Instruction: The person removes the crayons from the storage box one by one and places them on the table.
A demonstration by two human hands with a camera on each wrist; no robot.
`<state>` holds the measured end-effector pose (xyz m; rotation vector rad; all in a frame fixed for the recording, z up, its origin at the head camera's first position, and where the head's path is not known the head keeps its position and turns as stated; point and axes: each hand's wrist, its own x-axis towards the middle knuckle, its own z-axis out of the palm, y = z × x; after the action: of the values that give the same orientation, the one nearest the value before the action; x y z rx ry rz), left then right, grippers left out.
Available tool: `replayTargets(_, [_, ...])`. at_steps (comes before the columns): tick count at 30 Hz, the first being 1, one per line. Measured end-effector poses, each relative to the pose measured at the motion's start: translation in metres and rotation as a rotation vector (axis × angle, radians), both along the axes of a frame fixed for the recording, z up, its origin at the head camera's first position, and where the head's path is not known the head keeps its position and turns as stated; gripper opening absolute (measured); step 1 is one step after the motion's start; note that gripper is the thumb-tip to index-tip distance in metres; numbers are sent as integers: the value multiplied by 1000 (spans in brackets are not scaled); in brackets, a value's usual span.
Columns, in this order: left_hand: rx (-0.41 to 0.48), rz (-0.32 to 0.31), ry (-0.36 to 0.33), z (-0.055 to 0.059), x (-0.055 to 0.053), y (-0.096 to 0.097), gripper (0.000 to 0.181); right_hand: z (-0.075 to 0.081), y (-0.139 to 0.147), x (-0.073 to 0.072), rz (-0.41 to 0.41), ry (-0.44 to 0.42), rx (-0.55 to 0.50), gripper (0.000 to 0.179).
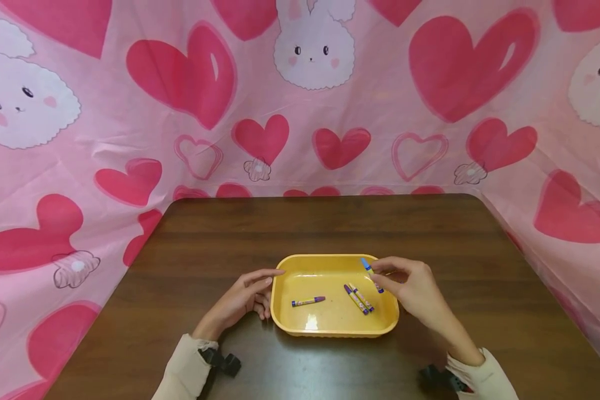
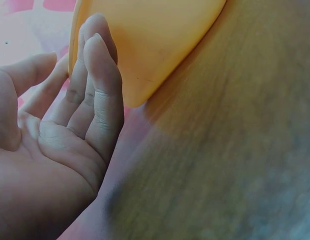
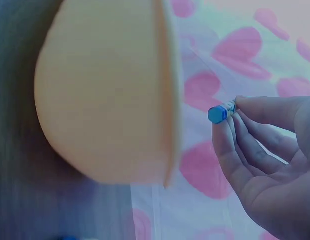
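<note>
Blue crayon (image 3: 222, 112), slim and blunt-ended, is pinched between the thumb and fingertips of the right hand (image 1: 412, 283), above the right side of a yellow tray (image 1: 325, 280). The tray is glossy, rounded at its corners and plastic-looking. Inside lie three more crayons in printed yellow wrappers: one purple-tipped crayon (image 1: 308, 301) alone at left, and a crayon pair (image 1: 359, 299) side by side at right, making four altogether. The left hand (image 1: 245, 294) holds nothing, its fingers relaxed, forefinger extended to the tray's left rim. Beneath is one dark, wood-grained table (image 1: 320, 228); behind, creased pink cloth (image 1: 300, 105) bears three rabbit faces.
</note>
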<state>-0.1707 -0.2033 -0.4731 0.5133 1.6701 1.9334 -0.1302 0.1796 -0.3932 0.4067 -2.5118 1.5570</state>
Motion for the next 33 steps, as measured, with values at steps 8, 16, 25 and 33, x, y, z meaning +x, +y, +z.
replayTargets(8, [4, 3, 0, -1, 0, 1, 47, -10, 48, -2, -27, -165, -160, 28])
replayTargets(16, [-10, 12, -1, 1, 1, 1, 47, -40, 85, -9, -19, -267, -350, 27])
replayTargets(25, [-17, 15, 11, 2, 1, -2, 47, -50, 104, -18, -108, -345, -212, 37])
replayTargets(33, [-13, 2, 21, 2, 1, -2, 47, -52, 107, -16, -156, -418, -86, 35])
